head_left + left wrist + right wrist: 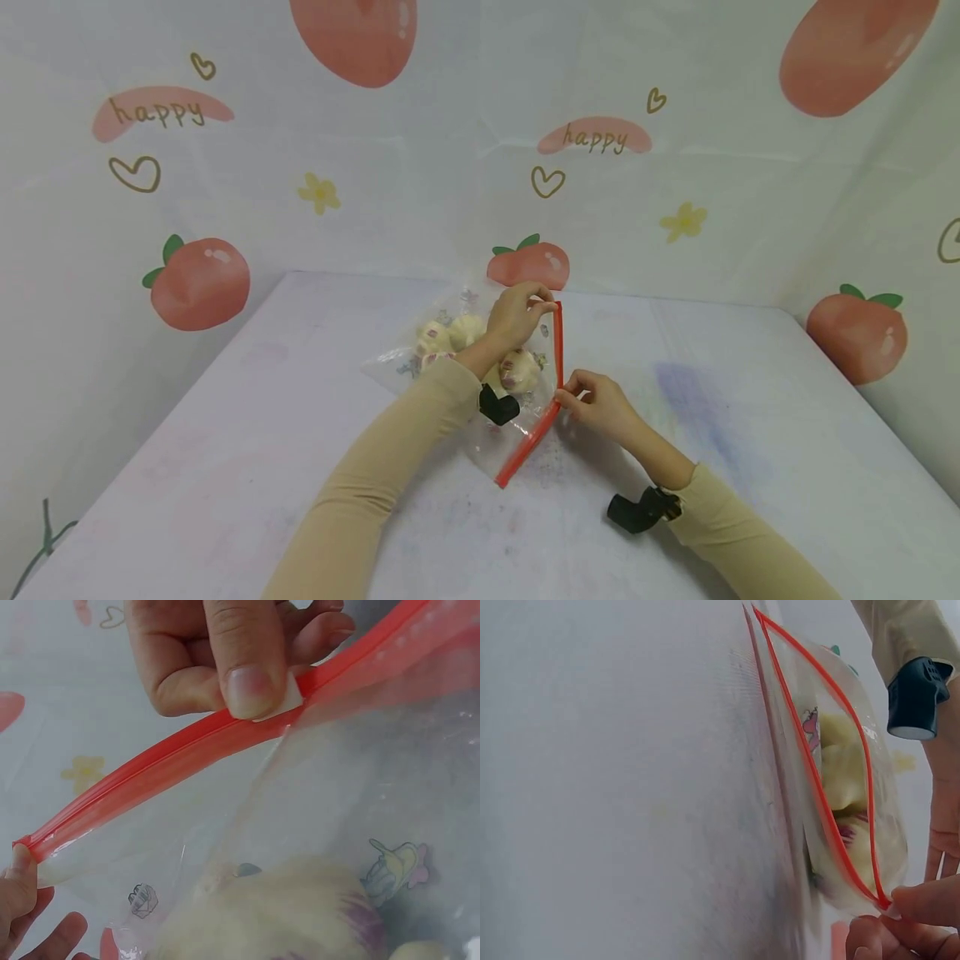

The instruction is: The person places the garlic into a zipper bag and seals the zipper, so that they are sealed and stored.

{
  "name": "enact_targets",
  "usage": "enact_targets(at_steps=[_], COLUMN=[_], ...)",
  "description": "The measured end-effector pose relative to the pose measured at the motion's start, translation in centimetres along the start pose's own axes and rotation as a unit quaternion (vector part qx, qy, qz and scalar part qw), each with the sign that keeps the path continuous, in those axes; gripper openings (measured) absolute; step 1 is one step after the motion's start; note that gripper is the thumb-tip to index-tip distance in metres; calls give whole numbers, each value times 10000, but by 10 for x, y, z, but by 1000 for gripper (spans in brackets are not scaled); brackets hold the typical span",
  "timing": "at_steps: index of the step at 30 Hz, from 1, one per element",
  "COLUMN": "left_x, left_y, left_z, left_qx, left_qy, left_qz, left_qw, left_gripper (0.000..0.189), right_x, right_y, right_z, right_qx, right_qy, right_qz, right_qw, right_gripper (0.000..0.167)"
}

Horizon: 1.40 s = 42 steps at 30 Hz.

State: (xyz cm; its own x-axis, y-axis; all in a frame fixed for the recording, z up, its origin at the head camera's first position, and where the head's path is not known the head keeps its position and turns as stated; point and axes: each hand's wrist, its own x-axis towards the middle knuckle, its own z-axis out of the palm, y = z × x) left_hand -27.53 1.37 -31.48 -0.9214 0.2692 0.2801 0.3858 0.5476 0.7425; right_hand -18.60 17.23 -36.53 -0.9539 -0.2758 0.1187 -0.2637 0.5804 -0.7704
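Observation:
A clear zip bag [480, 450] with a red zip strip [528, 446] lies on the table, printed with small figures. Inside are several cream-coloured round lumps [519, 371] with purple marks. My left hand [517, 312] pinches the far end of the strip between thumb and finger. Partway along the strip, my right hand [600, 404] pinches a small white slider [289, 701]. In the right wrist view the two red edges [810, 757] stand apart on the near side of the slider. Between the two hands, the strip's edges run together.
The white table [225, 467] has faint blue and pink stains. Behind it hangs a pale cloth [435, 167] printed with red fruit, hearts and flowers. A black wrist camera [641, 510] sits on each wrist. A thin green object [47, 533] shows at the lower left.

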Motion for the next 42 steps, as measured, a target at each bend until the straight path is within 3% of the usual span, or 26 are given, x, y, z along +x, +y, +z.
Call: enact_targets(at_steps=[17,33,42], left_x=[2,4,6], left_y=[-3,-10,-11], left_z=[-5,-6,-9], left_qx=[-128,-582,-521], left_qy=[198,320,667], left_qz=[-70,-278,-258], left_qw=[9997,9974,9961], left_gripper=[14,13,12], right_x=[-4,-9,-13], right_y=[-2,-9,-12], right_z=[6,11,13], right_qx=[-169,-247,-487], right_qy=[-329,-501,-454], right_qz=[5,101,-155], right_qw=[9993,9984,9977], right_gripper=[13,14,15])
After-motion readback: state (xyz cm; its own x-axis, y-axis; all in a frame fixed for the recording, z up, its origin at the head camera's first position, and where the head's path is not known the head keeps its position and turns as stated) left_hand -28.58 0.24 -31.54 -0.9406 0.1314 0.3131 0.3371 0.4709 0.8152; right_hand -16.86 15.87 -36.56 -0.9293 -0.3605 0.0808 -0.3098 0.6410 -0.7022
